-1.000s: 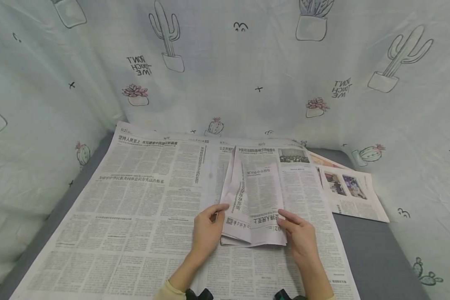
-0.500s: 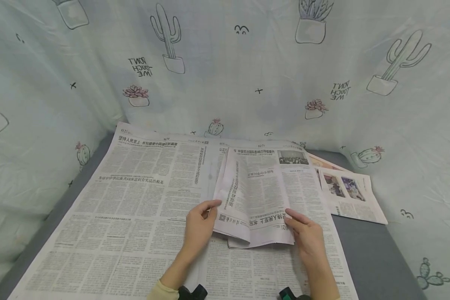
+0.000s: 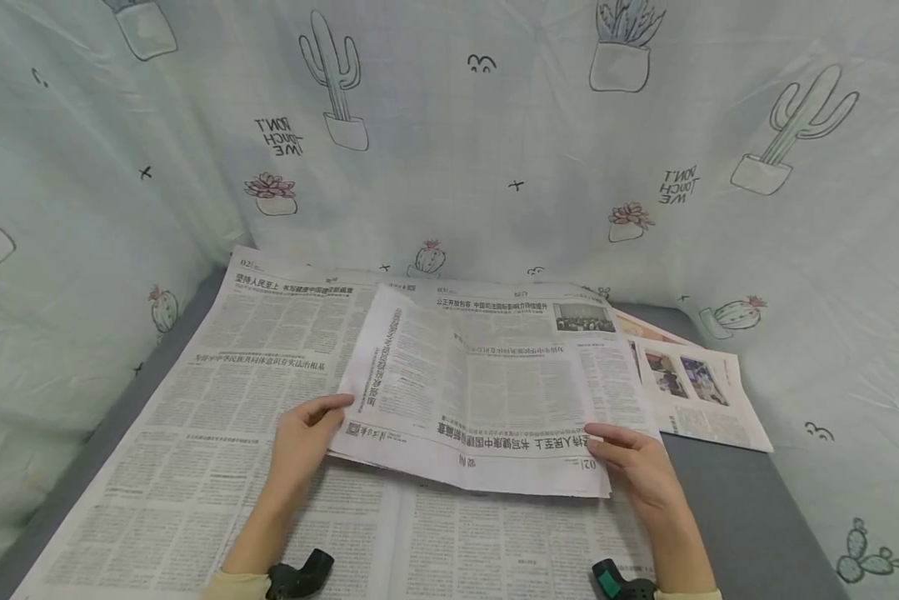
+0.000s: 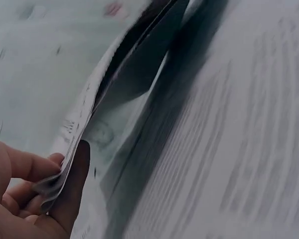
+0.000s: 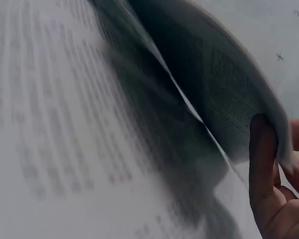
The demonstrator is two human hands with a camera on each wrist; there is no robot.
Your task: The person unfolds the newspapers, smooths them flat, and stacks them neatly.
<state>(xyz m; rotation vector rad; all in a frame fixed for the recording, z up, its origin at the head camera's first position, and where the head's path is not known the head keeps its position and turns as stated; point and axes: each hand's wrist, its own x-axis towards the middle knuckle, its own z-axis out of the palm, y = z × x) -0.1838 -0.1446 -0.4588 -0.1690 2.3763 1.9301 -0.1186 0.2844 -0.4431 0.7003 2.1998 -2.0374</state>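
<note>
A folded newspaper point(image 3: 486, 392) is held a little above a large open newspaper sheet point(image 3: 269, 417) that lies on the table. My left hand point(image 3: 307, 433) pinches its near left corner; in the left wrist view the thumb point(image 4: 72, 184) is under the paper edge point(image 4: 84, 124) and the fingers above it. My right hand point(image 3: 632, 462) pinches the near right corner. The right wrist view shows the thumb point(image 5: 264, 164) under the lifted paper point(image 5: 224, 84), blurred.
Another newspaper with colour photos point(image 3: 692, 387) lies at the right on the grey tabletop point(image 3: 756, 517). A pale cloth with cactus prints point(image 3: 449, 142) hangs close behind and along both sides. Wrist-worn cameras point(image 3: 299, 571) show at the bottom edge.
The narrow folded paper has been opened out sideways. My left hand has moved far to the left with its edge, and my right hand has shifted a little to the right.
</note>
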